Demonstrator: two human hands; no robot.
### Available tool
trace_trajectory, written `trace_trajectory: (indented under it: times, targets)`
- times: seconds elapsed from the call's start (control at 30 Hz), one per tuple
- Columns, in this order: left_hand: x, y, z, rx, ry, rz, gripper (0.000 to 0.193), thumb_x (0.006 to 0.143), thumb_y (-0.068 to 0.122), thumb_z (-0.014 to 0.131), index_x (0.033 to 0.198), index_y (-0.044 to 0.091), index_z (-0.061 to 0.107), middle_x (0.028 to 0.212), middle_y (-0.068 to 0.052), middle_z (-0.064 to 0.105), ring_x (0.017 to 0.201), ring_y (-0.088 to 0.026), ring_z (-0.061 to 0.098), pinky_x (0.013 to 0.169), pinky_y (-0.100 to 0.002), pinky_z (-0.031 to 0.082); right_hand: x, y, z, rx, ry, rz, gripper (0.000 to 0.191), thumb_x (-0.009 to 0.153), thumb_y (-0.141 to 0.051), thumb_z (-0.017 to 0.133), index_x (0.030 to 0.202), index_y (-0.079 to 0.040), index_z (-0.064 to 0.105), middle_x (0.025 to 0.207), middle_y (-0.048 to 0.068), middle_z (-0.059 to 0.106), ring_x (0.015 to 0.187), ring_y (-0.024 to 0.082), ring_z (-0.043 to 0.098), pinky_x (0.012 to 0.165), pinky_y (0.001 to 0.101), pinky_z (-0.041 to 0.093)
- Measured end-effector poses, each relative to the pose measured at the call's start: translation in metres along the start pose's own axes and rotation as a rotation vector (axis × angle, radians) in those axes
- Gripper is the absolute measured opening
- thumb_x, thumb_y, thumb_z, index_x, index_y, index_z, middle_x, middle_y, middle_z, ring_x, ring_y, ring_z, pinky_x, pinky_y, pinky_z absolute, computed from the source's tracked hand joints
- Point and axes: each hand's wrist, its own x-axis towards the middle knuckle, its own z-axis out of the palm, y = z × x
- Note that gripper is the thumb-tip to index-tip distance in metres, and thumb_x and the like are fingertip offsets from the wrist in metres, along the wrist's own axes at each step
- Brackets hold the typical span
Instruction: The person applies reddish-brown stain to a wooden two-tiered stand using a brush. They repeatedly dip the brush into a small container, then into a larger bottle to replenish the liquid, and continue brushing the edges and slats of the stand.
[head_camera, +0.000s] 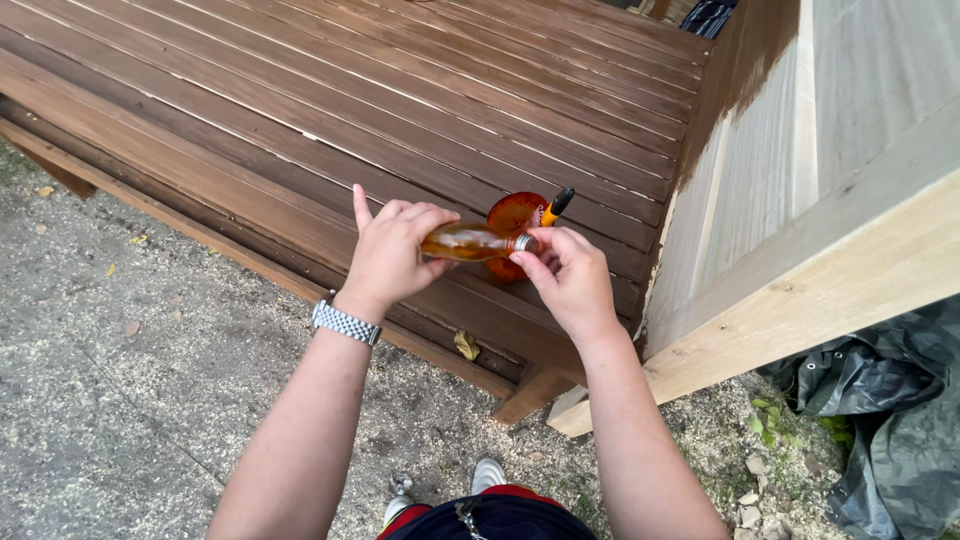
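Bottle (468, 241) between hands, above deck (300, 120); wall (780, 200) right.

A small clear bottle (468, 242) filled with amber-orange liquid lies nearly horizontal in the air above the dark stained wooden deck, its base wrapped in the left hand and its neck pointing to the right. A silvery metal cap (523, 243) sits at the neck end, pinched by the right hand. Just behind the bottle shows a round orange-stained container (513, 213) with an orange, black-tipped handle (555, 205) sticking up from it.
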Motion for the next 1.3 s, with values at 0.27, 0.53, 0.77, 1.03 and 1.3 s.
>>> trace_trajectory:
  times: [0.27,0.53,0.77,1.03,1.3]
  targets:
    - [-0.02,-0.002,-0.002,-0.134,0.016,0.048,0.057,0.066,0.03,0.091,0.119,0.027,0.071,0.115,0.007,0.072,0.115,-0.023,0.061,0.117,-0.074,0.004,-0.016,-0.016,-0.005,0.059,-0.06,-0.05,0.024,0.093,-0.009,0.076,0.115,-0.002,0.07,0.091,0.004,0.066,0.075,0.012,0.062,0.068,0.0256,0.054]
    - [-0.035,0.001,-0.013,-0.25,-0.157,0.018,0.059,0.063,0.034,0.093,0.118,0.025,0.071,0.112,0.006,0.074,0.117,-0.021,0.062,0.121,-0.069,0.007,-0.039,-0.05,-0.023,0.148,-0.136,-0.218,0.04,0.087,0.006,0.073,0.126,-0.004,0.068,0.114,0.008,0.066,0.098,0.015,0.068,0.084,0.0275,0.06]
    - [-0.054,0.02,-0.007,-0.29,-0.125,0.089,0.06,0.063,0.034,0.094,0.118,0.023,0.072,0.112,0.003,0.073,0.117,-0.024,0.061,0.12,-0.066,0.016,-0.051,-0.062,-0.024,-0.437,-0.101,0.162,0.028,0.094,-0.034,0.073,0.089,-0.006,0.071,0.081,0.01,0.07,0.071,0.027,0.068,0.064,0.0383,0.054]
    - [-0.063,0.059,-0.001,-0.475,-0.144,0.171,0.061,0.062,0.031,0.093,0.116,0.014,0.071,0.109,-0.004,0.073,0.105,-0.028,0.065,0.094,-0.042,0.053,-0.071,-0.069,-0.047,-0.633,0.073,0.084,0.043,0.1,-0.043,0.053,0.079,-0.009,0.07,0.08,0.011,0.07,0.075,0.036,0.067,0.064,0.0484,0.052]
    - [-0.064,0.118,0.032,-0.486,0.184,0.135,0.059,0.064,0.028,0.095,0.115,0.01,0.071,0.107,-0.007,0.075,0.099,-0.029,0.069,0.087,-0.039,0.056,-0.057,-0.083,-0.083,-0.754,0.082,0.519,0.057,0.104,-0.056,0.049,0.083,-0.01,0.076,0.076,0.019,0.071,0.079,0.039,0.068,0.073,0.0465,0.053]
